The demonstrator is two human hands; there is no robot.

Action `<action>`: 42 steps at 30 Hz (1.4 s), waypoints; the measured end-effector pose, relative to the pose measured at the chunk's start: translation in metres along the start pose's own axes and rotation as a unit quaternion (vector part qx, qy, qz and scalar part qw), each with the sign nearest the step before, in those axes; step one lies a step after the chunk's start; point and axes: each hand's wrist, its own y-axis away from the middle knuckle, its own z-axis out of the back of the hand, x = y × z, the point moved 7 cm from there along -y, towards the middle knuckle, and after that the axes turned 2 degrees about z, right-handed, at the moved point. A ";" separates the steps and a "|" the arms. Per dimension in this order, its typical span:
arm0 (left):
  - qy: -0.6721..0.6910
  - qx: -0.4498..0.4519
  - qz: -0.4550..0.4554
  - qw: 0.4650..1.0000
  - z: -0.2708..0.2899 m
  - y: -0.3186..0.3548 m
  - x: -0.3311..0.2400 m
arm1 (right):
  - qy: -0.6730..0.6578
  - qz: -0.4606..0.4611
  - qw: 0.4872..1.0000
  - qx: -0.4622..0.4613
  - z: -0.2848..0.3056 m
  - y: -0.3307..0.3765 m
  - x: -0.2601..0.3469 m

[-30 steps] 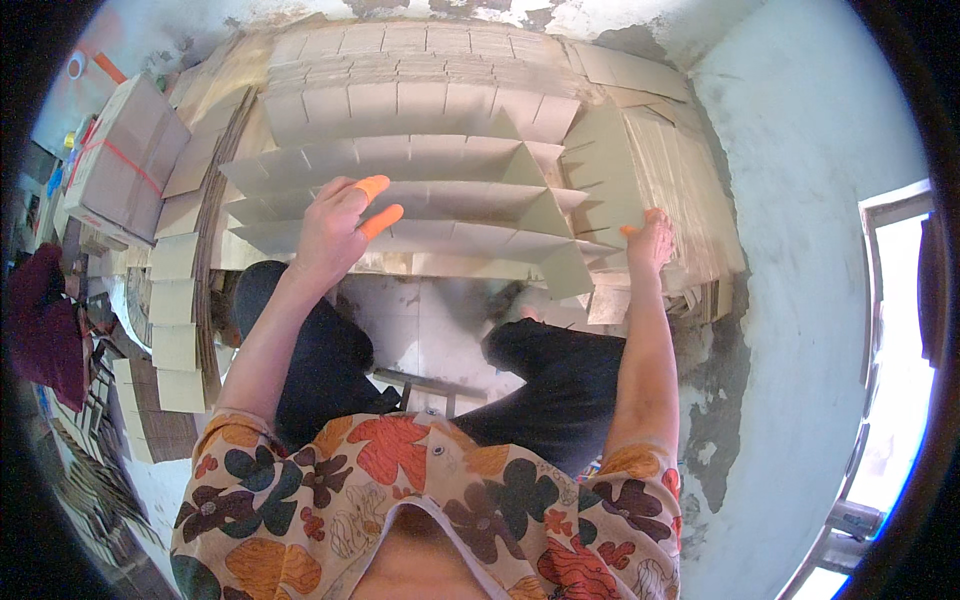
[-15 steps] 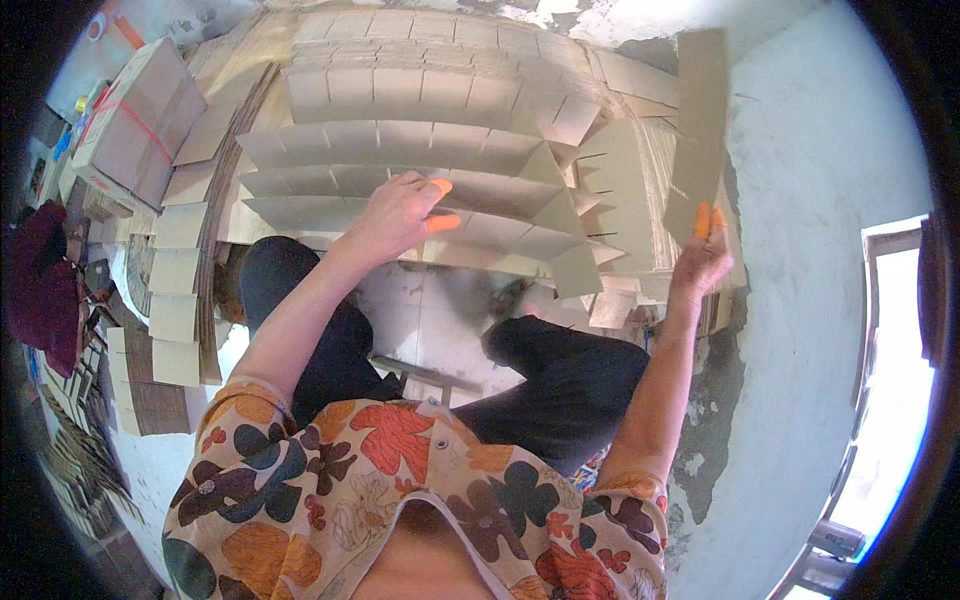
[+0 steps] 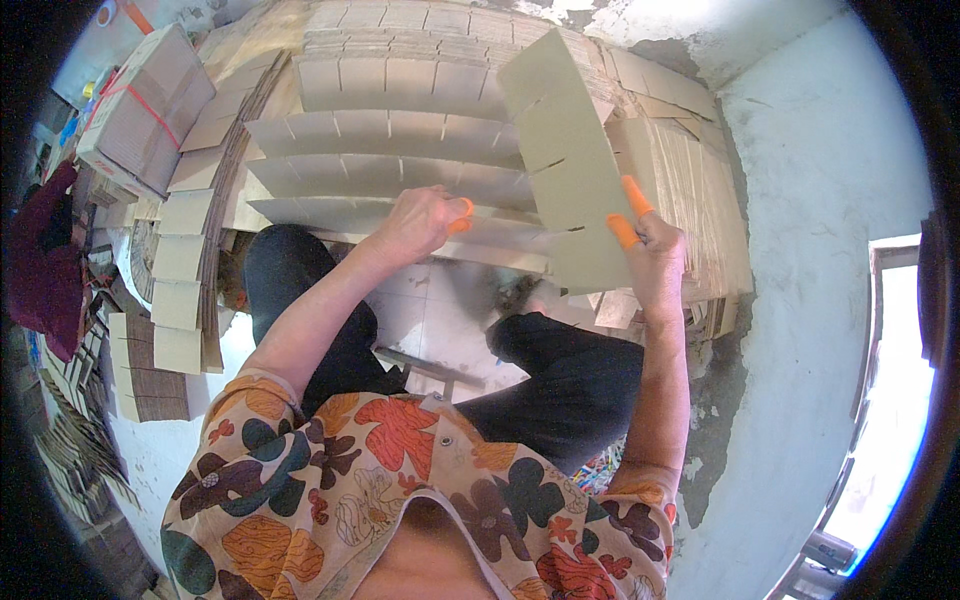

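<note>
My right hand (image 3: 655,258), with orange finger covers on thumb and finger, grips a slotted cardboard strip (image 3: 568,160) near its lower right edge. The strip slants across the right ends of several upright cardboard strips (image 3: 390,175), which stand in rows, one behind another. My left hand (image 3: 425,222) is closed at the nearest row, its orange-covered fingertips pinched at the top edge of the front strip (image 3: 325,212). Whether the strips are joined at their slots is hidden behind the held one.
Stacked slotted cardboard (image 3: 690,200) lies at the right, beside a pale wall (image 3: 820,180). More stacks (image 3: 400,20) lie at the back. At the left are a cardboard box (image 3: 150,110) with a red band and a row of overlapping cardboard pieces (image 3: 180,295).
My right hand has brought the strip leftward and tilted it over the upright rows. The cross strip seen at their right ends is now covered. My left fingers have moved slightly right and closed together.
</note>
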 end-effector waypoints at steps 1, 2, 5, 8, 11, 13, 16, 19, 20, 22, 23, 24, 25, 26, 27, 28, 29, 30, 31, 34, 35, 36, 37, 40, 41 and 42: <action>-0.001 0.003 -0.002 1.000 -0.001 0.000 0.001 | -0.012 -0.006 1.000 0.002 -0.003 0.000 0.000; -0.002 0.006 -0.004 1.000 -0.004 0.000 0.002 | -0.025 -0.012 1.000 0.005 -0.005 0.000 0.001; 0.003 0.004 0.000 1.000 -0.007 0.003 0.006 | -0.008 0.010 1.000 0.022 -0.008 -0.005 0.014; 0.004 0.003 -0.004 1.000 -0.007 0.000 0.005 | 0.002 -0.033 0.998 0.056 -0.014 -0.009 0.009; 0.016 0.000 -0.005 1.000 -0.007 -0.003 0.002 | -0.008 0.064 0.998 0.024 -0.012 -0.015 0.013; 0.015 -0.002 0.001 1.000 -0.008 -0.002 0.006 | -0.018 0.068 0.997 0.017 -0.012 -0.017 0.016; 0.011 -0.001 0.001 1.000 -0.012 -0.002 0.008 | 0.018 0.064 0.997 0.030 -0.019 -0.014 0.014; 0.022 -0.009 -0.005 1.000 -0.011 -0.002 0.009 | 0.022 0.082 0.996 0.002 -0.021 -0.011 0.018; 0.020 -0.013 -0.005 1.000 -0.016 0.001 0.012 | 0.015 0.089 0.996 -0.014 -0.021 -0.010 0.022; 0.014 -0.017 0.000 1.000 -0.015 0.001 0.013 | 0.025 0.041 0.999 -0.022 -0.020 -0.007 0.022; 0.010 -0.016 0.006 1.000 -0.014 0.002 0.013 | 0.024 0.031 0.999 -0.018 -0.020 -0.005 0.021; 0.009 -0.014 0.010 1.000 -0.013 0.002 0.011 | 0.026 0.018 0.999 -0.014 -0.020 -0.002 0.019; 0.014 -0.015 0.005 1.000 -0.011 0.000 0.010 | 0.023 0.018 1.000 -0.001 -0.022 0.000 0.017; 0.019 -0.016 0.000 1.000 -0.010 -0.001 0.009 | 0.019 0.018 1.000 0.011 -0.025 0.001 0.015; 0.024 -0.015 -0.004 1.000 -0.010 0.000 0.008 | 0.006 0.032 0.999 0.014 -0.027 0.001 0.017; 0.031 -0.020 -0.007 0.999 -0.009 0.000 0.008 | -0.007 0.045 0.999 0.016 -0.029 0.001 0.019; 0.039 -0.025 -0.009 0.999 -0.008 -0.001 0.008 | -0.019 0.058 0.998 0.018 -0.031 0.001 0.021; 0.046 -0.030 -0.011 0.998 -0.007 -0.001 0.008 | -0.018 0.054 0.998 0.027 -0.033 0.000 0.021; 0.039 -0.021 -0.005 0.999 -0.007 -0.001 0.008 | -0.016 0.049 0.998 0.036 -0.035 -0.002 0.021; 0.025 -0.008 0.005 1.000 -0.009 -0.004 0.008 | -0.020 0.088 0.993 0.082 -0.054 -0.007 0.016; 0.026 -0.013 0.004 1.000 -0.008 -0.006 0.007 | -0.021 0.108 0.989 0.100 -0.061 -0.008 0.014; 0.025 -0.019 0.006 0.999 -0.007 -0.007 0.007 | -0.009 0.109 0.988 0.106 -0.065 -0.008 0.015; 0.025 -0.020 0.008 0.999 -0.008 -0.007 0.007 | 0.004 0.110 0.988 0.111 -0.070 -0.009 0.017; 0.035 -0.027 0.018 0.999 -0.009 -0.007 0.010 | 0.000 0.086 0.985 0.147 -0.072 -0.012 0.018; 0.044 -0.033 0.021 0.998 -0.010 -0.006 0.013 | -0.008 0.074 0.984 0.162 -0.071 -0.014 0.018; 0.054 -0.039 0.023 0.998 -0.009 -0.006 0.014 | -0.006 0.063 0.985 0.161 -0.069 -0.013 0.020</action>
